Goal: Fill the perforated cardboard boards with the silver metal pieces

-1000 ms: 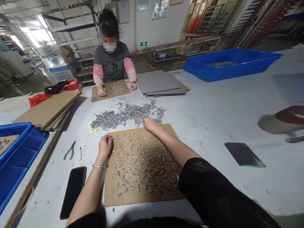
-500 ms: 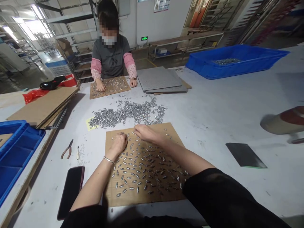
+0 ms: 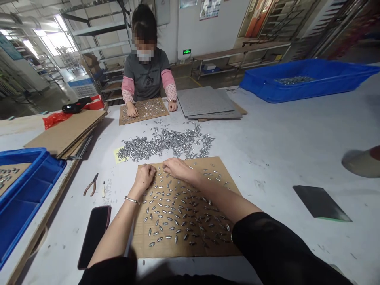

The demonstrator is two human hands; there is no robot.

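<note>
Many glossy, pointed metal pieces point(image 3: 178, 230) on cardboard point(image 3: 166, 251).

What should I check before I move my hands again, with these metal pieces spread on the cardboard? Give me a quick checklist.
1. Cardboard sheet in front of you, lying flat: ok, as far as it shows.
2. Pile of metal pieces apparently within reach: ok, just beyond the far edge.
3. Left hand holding a piece: cannot tell, too small to see.
4. Right hand holding a piece: cannot tell, same reason.
5. Pliers and phone off the cardboard: ok, both to its left.
6. Co-worker's hands clear of yours: ok, beyond the pile.
</note>
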